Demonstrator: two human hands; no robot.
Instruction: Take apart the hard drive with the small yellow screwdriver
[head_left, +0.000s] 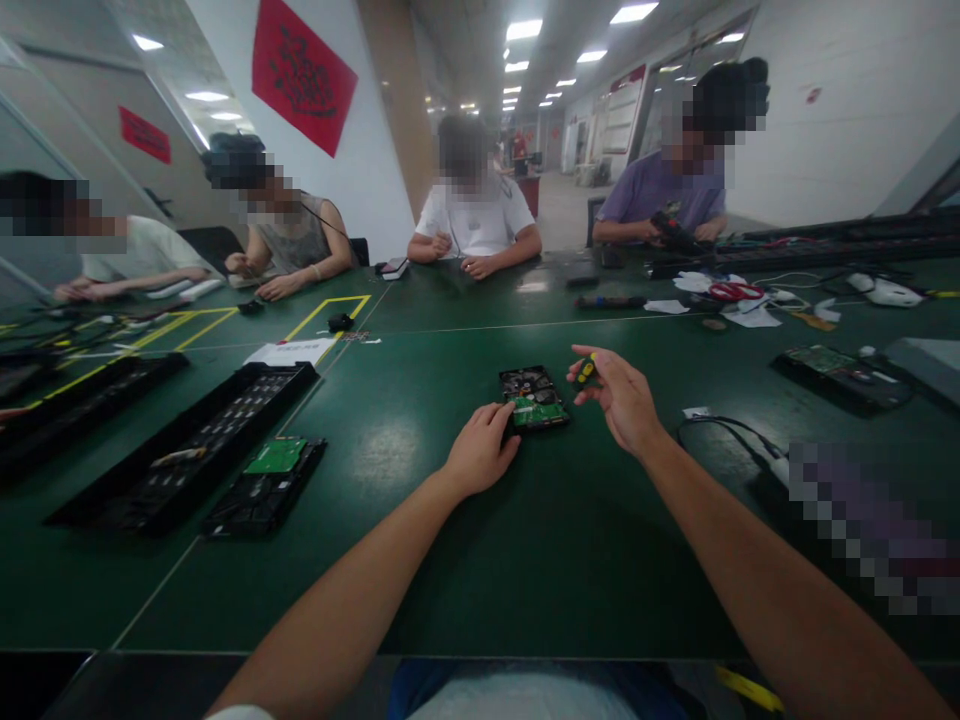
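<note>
On the green table in front of me lies a hard drive [527,386] with a green circuit board along its near side. My left hand [481,452] grips its left edge, fingers over the board's corner and thumb at the near side. To the right, just above the table and apart from the drive, my right hand [621,398] is closed on a short screwdriver [587,370] with a yellow-and-black handle. Its shaft cannot be made out. A second hard drive [274,485] with a green board lies at the left, beside a long black tray [176,440].
Another drive with a board [844,378] lies at the right, near a cable [724,420]. Red-handled scissors [736,291], paper scraps and a dark-handled tool [611,302] lie farther back. Several people sit around the far side. A white paper sheet [292,352] lies behind the tray.
</note>
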